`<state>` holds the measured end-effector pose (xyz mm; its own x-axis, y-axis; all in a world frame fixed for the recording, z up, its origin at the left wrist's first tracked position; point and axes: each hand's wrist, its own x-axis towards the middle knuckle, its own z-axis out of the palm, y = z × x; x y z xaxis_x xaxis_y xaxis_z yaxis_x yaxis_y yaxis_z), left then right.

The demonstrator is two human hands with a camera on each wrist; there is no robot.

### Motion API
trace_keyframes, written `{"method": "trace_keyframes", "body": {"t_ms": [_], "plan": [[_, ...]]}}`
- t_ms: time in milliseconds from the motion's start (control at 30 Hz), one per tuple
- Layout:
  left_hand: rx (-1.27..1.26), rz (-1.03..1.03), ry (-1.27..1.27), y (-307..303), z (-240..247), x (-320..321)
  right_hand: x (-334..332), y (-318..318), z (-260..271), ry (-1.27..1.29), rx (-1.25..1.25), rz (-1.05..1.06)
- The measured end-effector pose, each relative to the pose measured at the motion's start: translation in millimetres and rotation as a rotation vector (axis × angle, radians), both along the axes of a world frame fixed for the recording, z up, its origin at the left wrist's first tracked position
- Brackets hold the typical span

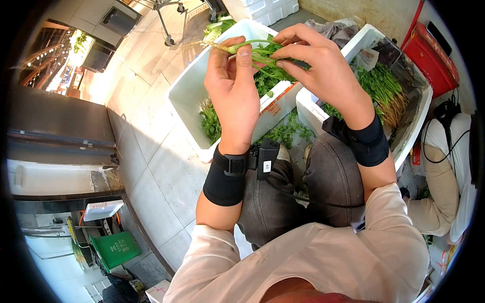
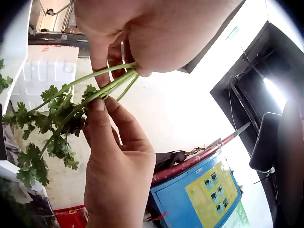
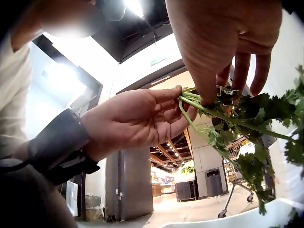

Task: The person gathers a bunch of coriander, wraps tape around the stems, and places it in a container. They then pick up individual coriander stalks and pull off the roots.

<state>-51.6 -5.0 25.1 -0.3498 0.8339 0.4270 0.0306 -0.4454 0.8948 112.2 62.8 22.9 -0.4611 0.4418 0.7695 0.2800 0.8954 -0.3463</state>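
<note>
A sprig of cilantro with a pale root is held up between both hands. My left hand pinches it near the root end, thumb against fingers. My right hand pinches the stems farther toward the leaves. In the left wrist view, the green leaves hang to the left of the right hand's fingertips. The right wrist view shows the stems running from the left thumb to the right fingertips. Below the hands stands a white foam box with leafy greens inside.
To the right, a second foam box holds bunched cilantro with brown roots. Loose greens lie on the floor between the boxes. A red container stands behind, and another person sits at the right.
</note>
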Motion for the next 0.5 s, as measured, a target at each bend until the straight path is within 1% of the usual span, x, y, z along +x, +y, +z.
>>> {"method": "trace_keyframes", "body": {"t_ms": [67, 133, 167, 233, 267, 333, 467, 500], "plan": [[0.005, -0.003, 0.008, -0.3, 0.2, -0.5, 0.5, 0.3, -0.6, -0.008, 0.000, 0.002], [-0.062, -0.010, 0.109, -2.1, 1.9, -0.7, 0.9, 0.0, -0.2, -0.024, 0.015, -0.013], [-0.063, -0.009, 0.109, -1.5, 1.1, 0.6, 1.1, 0.2, -0.7, -0.024, 0.014, -0.011], [0.046, -0.039, 0.150, 0.9, -2.1, 4.3, 1.2, 0.5, -2.3, -0.040, -0.002, -0.025], [0.045, -0.038, 0.149, 0.8, -2.8, 3.7, 1.0, 0.2, -2.0, -0.040, -0.003, -0.024], [0.003, -0.018, 0.255, 0.7, -3.8, 2.0, 1.0, -0.2, 0.2, -0.026, 0.003, 0.003], [-0.039, -0.043, 0.273, 3.2, -6.8, 0.2, 2.2, -1.8, 1.9, -0.046, -0.043, 0.028], [-0.041, -0.070, 0.241, 3.1, -6.8, 1.3, 2.4, -1.6, 1.4, -0.049, -0.057, 0.043]]}}
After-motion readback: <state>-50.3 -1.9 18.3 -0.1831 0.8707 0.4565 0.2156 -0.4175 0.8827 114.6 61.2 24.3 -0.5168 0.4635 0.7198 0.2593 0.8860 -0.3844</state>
